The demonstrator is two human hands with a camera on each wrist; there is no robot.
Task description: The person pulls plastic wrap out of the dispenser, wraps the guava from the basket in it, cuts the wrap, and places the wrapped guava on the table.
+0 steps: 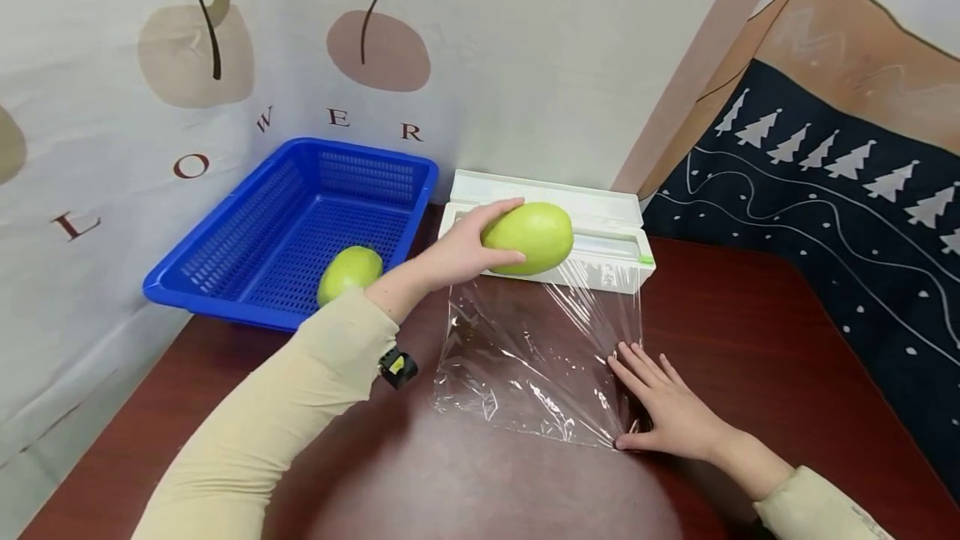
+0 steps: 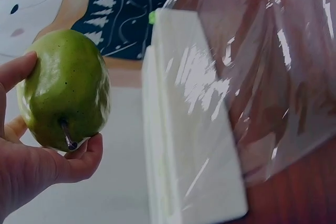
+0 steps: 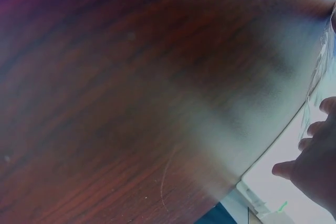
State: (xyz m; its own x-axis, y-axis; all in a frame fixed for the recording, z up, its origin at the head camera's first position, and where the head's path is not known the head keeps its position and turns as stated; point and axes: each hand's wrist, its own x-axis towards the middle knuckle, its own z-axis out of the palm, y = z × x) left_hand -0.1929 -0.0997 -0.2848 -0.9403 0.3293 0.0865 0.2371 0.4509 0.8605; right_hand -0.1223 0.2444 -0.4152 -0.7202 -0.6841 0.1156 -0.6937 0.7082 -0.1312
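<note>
My left hand [image 1: 467, 247] grips a green pear [image 1: 534, 238] and holds it up over the white cling film box [image 1: 592, 200]. In the left wrist view the pear's stem [image 2: 67, 135] points down, with fingers and thumb curled around the fruit. Clear cling film [image 1: 517, 365] stretches from the box toward me across the table. At the film's near right corner lies my right hand [image 1: 675, 413], fingers spread and touching its right edge. The right wrist view shows only part of that hand [image 3: 317, 166], by the film's edge.
A blue plastic basket [image 1: 255, 198] stands at the left back, with another green pear [image 1: 351, 272] in it. The box's lid is raised behind it, near the printed cloth wall [image 1: 540, 65]. A dark red wooden table [image 1: 757, 340] carries everything.
</note>
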